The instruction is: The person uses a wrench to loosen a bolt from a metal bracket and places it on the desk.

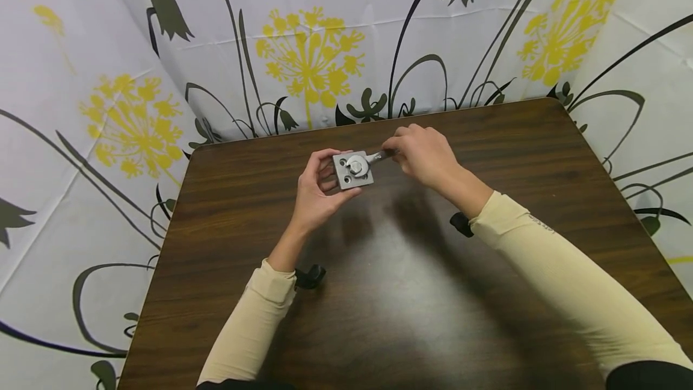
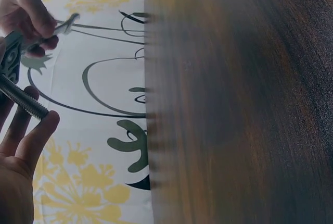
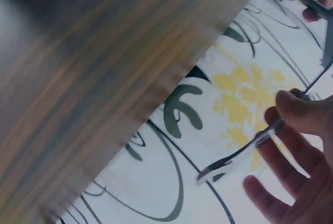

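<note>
1. Here I have the metal plate held up above the table, my left hand gripping it by its edges, thumb along the near side.
2. In the plate sits a bolt, head facing me; the left wrist view shows its threaded shank jutting out behind, close by a fingertip.
3. And over on the right, my right hand pinches the wrench, one end around the bolt head, the other poking out past my fingers.
4. So the step in hand, as I read it, is fitting or turning the wrench on that bolt; which way it goes, I can't tell.
5. Next move, I'd say, calls for a firm left grip, the wrench kept flat on the head, and a short, even swing; tilt it and it could slip.
</note>
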Tool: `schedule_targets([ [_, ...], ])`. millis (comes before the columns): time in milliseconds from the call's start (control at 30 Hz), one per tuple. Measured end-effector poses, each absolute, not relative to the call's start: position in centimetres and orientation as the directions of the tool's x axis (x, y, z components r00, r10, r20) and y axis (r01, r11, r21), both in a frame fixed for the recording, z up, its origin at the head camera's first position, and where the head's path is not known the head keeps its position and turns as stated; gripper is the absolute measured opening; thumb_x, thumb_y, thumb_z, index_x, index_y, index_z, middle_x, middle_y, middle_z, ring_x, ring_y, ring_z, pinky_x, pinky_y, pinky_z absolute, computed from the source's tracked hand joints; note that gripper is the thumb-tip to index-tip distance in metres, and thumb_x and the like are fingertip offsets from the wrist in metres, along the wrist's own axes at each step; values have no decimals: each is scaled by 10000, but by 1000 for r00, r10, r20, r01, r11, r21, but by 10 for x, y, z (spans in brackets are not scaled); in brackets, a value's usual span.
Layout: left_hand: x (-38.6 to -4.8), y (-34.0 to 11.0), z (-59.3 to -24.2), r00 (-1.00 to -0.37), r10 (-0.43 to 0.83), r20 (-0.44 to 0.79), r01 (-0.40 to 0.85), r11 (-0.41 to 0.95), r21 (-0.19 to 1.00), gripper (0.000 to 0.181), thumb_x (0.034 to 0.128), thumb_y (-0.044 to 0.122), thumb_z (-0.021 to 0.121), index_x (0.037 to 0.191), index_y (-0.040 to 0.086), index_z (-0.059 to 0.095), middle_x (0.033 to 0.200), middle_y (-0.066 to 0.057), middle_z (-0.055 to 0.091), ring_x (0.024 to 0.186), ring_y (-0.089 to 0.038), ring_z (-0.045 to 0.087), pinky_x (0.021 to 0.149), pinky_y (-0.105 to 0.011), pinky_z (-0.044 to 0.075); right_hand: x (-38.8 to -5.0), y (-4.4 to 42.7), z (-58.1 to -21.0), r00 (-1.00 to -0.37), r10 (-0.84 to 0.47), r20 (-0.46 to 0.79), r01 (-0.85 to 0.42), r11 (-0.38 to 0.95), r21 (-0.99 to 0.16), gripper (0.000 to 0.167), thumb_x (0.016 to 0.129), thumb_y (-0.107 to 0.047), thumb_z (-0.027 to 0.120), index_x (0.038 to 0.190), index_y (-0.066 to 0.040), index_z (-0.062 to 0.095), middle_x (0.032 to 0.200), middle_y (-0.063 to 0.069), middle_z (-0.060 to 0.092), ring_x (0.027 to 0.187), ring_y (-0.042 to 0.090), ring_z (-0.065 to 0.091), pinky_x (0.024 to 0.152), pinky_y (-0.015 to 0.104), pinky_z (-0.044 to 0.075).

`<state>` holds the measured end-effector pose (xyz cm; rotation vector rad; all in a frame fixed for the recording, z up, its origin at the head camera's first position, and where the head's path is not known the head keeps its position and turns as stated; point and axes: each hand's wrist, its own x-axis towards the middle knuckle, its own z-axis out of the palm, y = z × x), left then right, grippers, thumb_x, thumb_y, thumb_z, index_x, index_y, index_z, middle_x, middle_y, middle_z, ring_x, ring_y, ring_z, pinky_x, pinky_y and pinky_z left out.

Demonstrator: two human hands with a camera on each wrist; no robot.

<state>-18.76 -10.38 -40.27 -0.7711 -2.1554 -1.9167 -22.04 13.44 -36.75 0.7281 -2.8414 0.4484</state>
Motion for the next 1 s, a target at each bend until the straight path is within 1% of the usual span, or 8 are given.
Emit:
schedule_targets([
  [133,-188,-102,-403,-857,272,438,466,42,884,702,673,-138,831,1267,-67,463,1279,-164,621,1041,-287,652,791,-538,551,-225,141,-369,-850,-450,275,-503,847,-170,294,887,-32,667,1121,-193,745,999,13,675,948,263,598,724,414,481],
  [233,-189,-102,-403,-857,268,440,468,46,883,703,668,-137,835,1262,-75,463,1275,-171,623,1031,-287,655,787,-528,554,-223,150,-371,-879,-407,250,-457,867,-196,286,892,-75,693,1149,-191,739,1029,16,683,950,260,612,683,416,490],
  [333,-188,-103,-402,-857,264,442,471,56,880,706,665,-137,836,1261,-82,461,1275,-181,621,1026,-286,657,784,-501,562,-219,159,-376,-927,-339,161,-374,872,-316,252,884,-176,743,1135,-192,748,1007,-4,713,893,226,645,623,414,484],
  [433,-188,-104,-402,-857,265,443,474,64,878,705,667,-137,835,1262,-85,459,1277,-187,619,1027,-291,657,784,-480,567,-210,162,-382,-956,-294,22,-264,820,-508,207,870,-240,765,1065,-171,763,917,-27,732,800,176,645,619,379,457],
  [567,-188,-105,-402,-857,265,442,474,69,878,704,667,-139,834,1260,-82,459,1278,-188,619,1029,-289,657,785,-452,572,-194,159,-390,-935,-320,-155,-48,546,-836,195,872,-172,763,999,-25,740,811,40,730,699,158,650,676,319,537],
  [667,-188,-105,-402,-856,262,445,477,71,876,703,666,-139,835,1258,-84,459,1275,-190,621,1026,-283,660,783,-456,572,-178,148,-392,-895,-358,-265,177,259,-950,264,890,-116,736,1073,69,686,844,105,731,700,198,696,683,368,591],
  [833,-189,-104,-402,-857,265,442,473,63,879,701,672,-138,831,1259,-89,451,1276,-192,619,1035,-291,658,784,-498,563,-150,118,-381,-822,-413,-391,481,-137,-866,316,962,-127,643,1219,53,607,934,91,728,796,199,720,812,412,566],
  [1000,-190,-105,-404,-853,272,445,474,48,879,680,685,-170,796,1262,-101,443,1279,-216,609,1062,-305,649,811,-497,554,-127,84,-370,-789,-468,-398,593,-410,-693,359,1007,-92,550,1329,62,511,939,83,708,812,180,714,837,380,556],
])
